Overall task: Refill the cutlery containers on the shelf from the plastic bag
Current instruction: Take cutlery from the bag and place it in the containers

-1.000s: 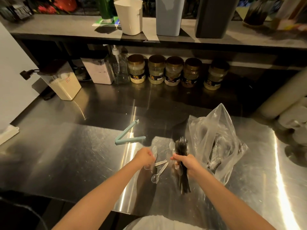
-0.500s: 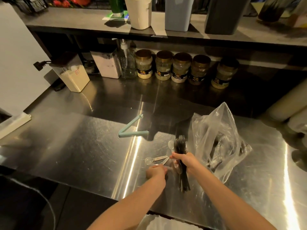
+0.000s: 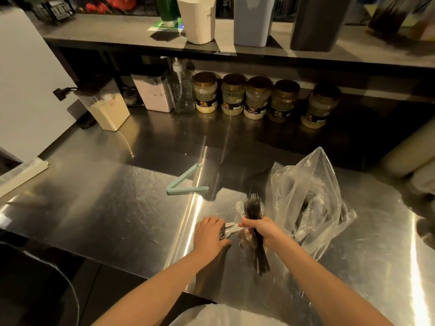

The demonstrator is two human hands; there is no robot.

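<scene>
We hold a bundle of black plastic forks [image 3: 254, 209] in the right hand [image 3: 264, 231], fingers wrapped round its middle, tines up and handles hanging toward the steel counter [image 3: 106, 208]. Just beside it, the left hand [image 3: 209, 234] lies palm down over a few clear spoons [image 3: 233, 227]. We cannot tell whether its fingers have closed on them or only cover them. The plastic bag [image 3: 313, 184] slumps open just to the right, with more cutlery inside.

The white container [image 3: 199, 22], grey-blue container [image 3: 253, 20] and dark container [image 3: 317, 22] stand on the shelf [image 3: 113, 31], well apart from our hands. A one-handed grip at mid-bundle may let the outer forks slide out on that long reach. The clear spoons could skid on the slick, glaring steel, or end up in the forks' container.
</scene>
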